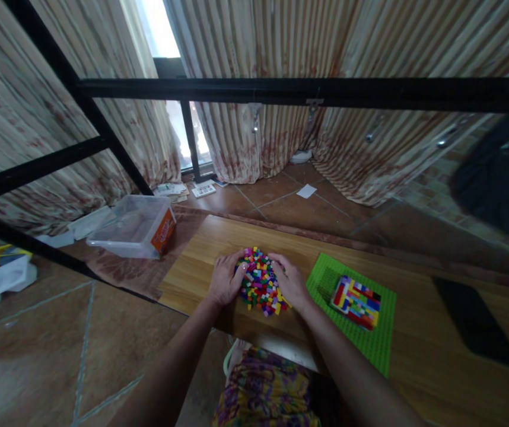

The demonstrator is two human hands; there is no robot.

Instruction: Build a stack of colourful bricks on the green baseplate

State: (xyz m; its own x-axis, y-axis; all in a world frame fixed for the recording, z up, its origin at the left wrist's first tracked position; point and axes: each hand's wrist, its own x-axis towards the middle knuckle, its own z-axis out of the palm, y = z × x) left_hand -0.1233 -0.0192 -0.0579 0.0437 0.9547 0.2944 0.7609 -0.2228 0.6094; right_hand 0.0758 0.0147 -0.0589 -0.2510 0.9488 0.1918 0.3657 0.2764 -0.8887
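Observation:
A heap of small, many-coloured toy bricks (261, 281) lies on the wooden board (196, 243) in front of me. My left hand (228, 276) rests against the heap's left side, its thumb apart from the fingers. On the opposite side, my right hand (289, 279) curves around the heap's edge with its fingers stretched out. Neither hand visibly grips a brick, though some fingertips are partly hidden among them. To the right, a green baseplate (321, 284) bears a block built of coloured bricks (356, 302).
A clear plastic bin (125, 237) with an orange label stands left of the board. A dark flat object (477, 323) lies at the board's right. Black metal bars (236, 89) cross in front of striped curtains. A white container (3, 281) sits at far left.

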